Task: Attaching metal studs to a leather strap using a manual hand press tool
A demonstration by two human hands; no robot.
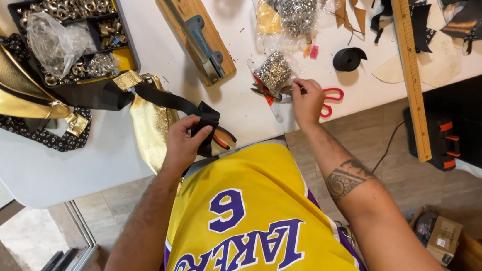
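Note:
My left hand (184, 142) grips the folded end of a black webbing strap (168, 100) that runs from a gold bag (151, 124) lying at the table's near edge. My right hand (307, 100) reaches onto the white table (132, 160), fingertips pinched at a small bag of silver rivets (273, 72). Red-handled scissors (331, 102) lie just under and beside that hand. Whether the fingers hold a rivet I cannot make out.
A second gold bag (5, 80) lies at left beside a black compartment tray of metal hardware (74, 31). A hand press on a wooden board (195, 28), a roll of black tape (348, 58), a long wooden ruler (412, 69), and leather scraps crowd the far side.

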